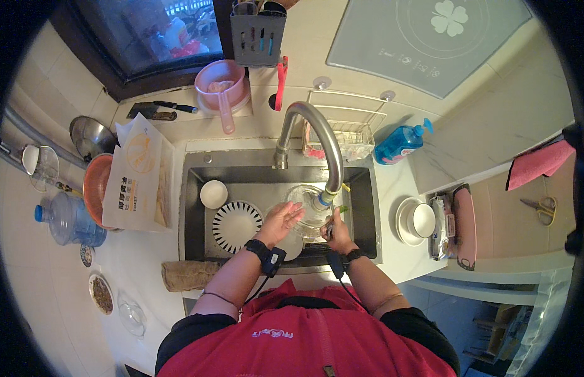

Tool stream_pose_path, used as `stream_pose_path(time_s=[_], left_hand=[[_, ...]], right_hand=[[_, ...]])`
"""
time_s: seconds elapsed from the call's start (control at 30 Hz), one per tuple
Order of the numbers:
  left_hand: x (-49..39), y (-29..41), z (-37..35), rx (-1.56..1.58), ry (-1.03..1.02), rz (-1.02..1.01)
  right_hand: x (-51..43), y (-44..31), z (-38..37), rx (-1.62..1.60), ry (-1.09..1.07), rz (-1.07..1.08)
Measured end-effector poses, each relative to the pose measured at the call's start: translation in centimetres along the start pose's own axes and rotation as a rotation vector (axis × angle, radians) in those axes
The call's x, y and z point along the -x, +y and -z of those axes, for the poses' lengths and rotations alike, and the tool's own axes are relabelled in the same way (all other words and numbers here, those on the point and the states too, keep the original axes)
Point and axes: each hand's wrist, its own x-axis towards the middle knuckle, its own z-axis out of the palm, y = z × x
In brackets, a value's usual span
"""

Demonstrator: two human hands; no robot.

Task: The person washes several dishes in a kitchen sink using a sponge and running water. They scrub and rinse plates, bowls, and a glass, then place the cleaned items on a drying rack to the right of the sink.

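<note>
My left hand (282,220) is over the sink (195,235), palm partly up and holding nothing that I can see. To its right lies a clear glass vessel (305,193), a bowl or lid, under the end of the curved steel faucet (338,160). My right hand (340,234) is at the vessel's right side with its fingers curled. Something small and dark shows at these fingers; whether they grip it or the glass rim is unclear. Left in the sink are a black-and-white patterned plate (236,227) and a small white bowl (214,194). Another white dish (292,246) is partly hidden below my left hand.
A wire rack (344,134) and blue soap bottle (399,145) stand behind the sink. White bowls (421,220) are stacked at right. A paper bag (136,179), knives (155,110) and pink dipper (221,85) are at left. A rolled brown towel (190,275) lies at the front edge.
</note>
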Motion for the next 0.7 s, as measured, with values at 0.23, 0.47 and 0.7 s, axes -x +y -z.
stream_pose_path(time_s=[0.23,0.47,0.7], left_hand=[[-2.5,-0.9,-0.5,-0.342,0.050,-0.059],[-4.0,-2.5,-4.2,-1.467,-0.050,-0.435],[-0.1,-2.0,-2.8,-1.921,-0.527,-0.471]], right_hand=[[0.2,0.2,0.7,0.505,0.154,0.176],[1.2,-2.2,-0.8,0.282,0.100,0.197],[0.2,-1.1,1.3,0.189,-0.025,-0.198]])
